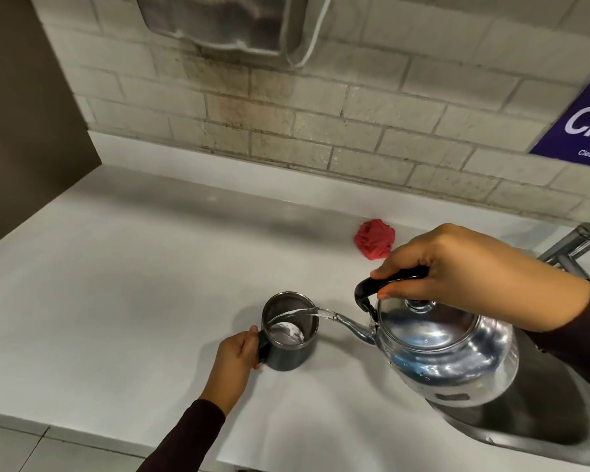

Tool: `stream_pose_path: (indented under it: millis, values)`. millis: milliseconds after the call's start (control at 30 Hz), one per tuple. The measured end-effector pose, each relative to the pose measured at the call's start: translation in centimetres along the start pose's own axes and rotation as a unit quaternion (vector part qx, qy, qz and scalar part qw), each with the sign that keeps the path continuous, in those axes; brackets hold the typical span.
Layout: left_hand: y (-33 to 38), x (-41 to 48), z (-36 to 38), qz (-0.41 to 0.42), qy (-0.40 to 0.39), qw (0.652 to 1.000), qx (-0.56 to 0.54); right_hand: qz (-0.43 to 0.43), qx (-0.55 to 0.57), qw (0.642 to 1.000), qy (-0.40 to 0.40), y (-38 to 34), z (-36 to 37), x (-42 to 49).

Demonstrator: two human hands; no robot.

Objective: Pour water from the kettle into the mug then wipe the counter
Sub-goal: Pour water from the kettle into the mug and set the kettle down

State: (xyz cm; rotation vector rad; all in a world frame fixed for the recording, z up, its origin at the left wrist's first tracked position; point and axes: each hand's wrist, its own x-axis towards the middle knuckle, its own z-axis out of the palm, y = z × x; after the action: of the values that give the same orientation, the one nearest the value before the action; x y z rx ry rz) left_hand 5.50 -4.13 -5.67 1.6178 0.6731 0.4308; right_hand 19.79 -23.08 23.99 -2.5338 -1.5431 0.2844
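At lower centre of the frame, on the white counter (116,284), we keep the dark mug (288,332) upright, our left hand (234,361) clasped around its black handle. Our right hand (464,277) is clenched on the black handle of the steel kettle (453,349), which is tipped leftward over the edge of the sink (511,434). A thin stream of water (300,313) runs from the spout across the near rim into the mug. Water is already pooled at the bottom; the fill looks low.

Risks, as we judge them:
- Stream enters close to the rim; a small wobble or a steeper tilt could send it over the side onto the counter.
- Kettle lid sits unheld; tipping further could loosen it.
- If the water is hot, the metal-looking mug wall may heat near our fingers.
- Overfilling, if we do not level the kettle in time.

Red cloth (375,238) lies crumpled near the tiled wall, above centre, well apart from the mug, untouched.

Writing: blue sign (579,127) at right edge, cut off, reads "Cla…" and below "Clean as…". No brand legible on kettle or mug.
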Motion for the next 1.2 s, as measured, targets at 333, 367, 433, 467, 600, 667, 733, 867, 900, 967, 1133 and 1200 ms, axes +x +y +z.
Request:
stream_pose_path:
  millis: [333, 367, 433, 467, 600, 667, 733, 867, 900, 967, 1133, 1200]
  values:
    - [0.0, 0.1, 0.0, 0.001, 0.000, 1.000, -0.002, 0.003, -0.027, 0.999, -0.018, -0.5, -0.4, 0.1]
    - [0.0, 0.1, 0.0, 0.000, -0.002, 1.000, -0.001, 0.001, -0.031, 0.999, -0.021, -0.5, -0.5, 0.1]
    - [0.0, 0.1, 0.0, 0.001, -0.003, 1.000, 0.002, -0.002, -0.039, 0.999, -0.024, -0.7, -0.6, 0.2]
    - [-0.1, 0.1, 0.0, 0.002, -0.002, 1.000, 0.003, -0.002, -0.042, 0.999, -0.023, -0.7, -0.7, 0.2]
    - [-0.2, 0.1, 0.0, 0.002, -0.002, 1.000, 0.003, -0.009, -0.056, 0.998, -0.022, -1.0, -0.9, 0.3]
    - [-0.3, 0.1, 0.0, 0.002, -0.002, 1.000, 0.003, -0.014, -0.063, 0.998, -0.022, -1.2, -1.0, 0.5]
    - [-0.3, 0.2, 0.0, 0.001, -0.003, 1.000, 0.001, -0.019, -0.068, 0.997, -0.021, -1.3, -1.0, 0.7]
    - [-0.2, 0.2, 0.1, 0.001, -0.002, 1.000, 0.001, -0.027, -0.079, 0.996, -0.023, -1.3, -1.1, 1.0]
    - [-0.2, 0.2, 0.1, 0.001, -0.003, 1.000, -0.001, -0.030, -0.083, 0.996, -0.024, -1.4, -1.1, 1.0]
    - [-0.2, 0.1, 0.1, -0.002, -0.002, 1.000, -0.006, -0.035, -0.094, 0.995, -0.024, -1.4, -1.1, 1.1]
    - [0.0, 0.2, 0.2, -0.005, 0.001, 1.000, -0.001, -0.043, -0.115, 0.992, -0.025, -1.4, -1.1, 1.3]
    - [0.0, 0.2, 0.2, -0.005, 0.001, 1.000, -0.004, -0.044, -0.119, 0.992, -0.023, -1.4, -1.2, 1.4]
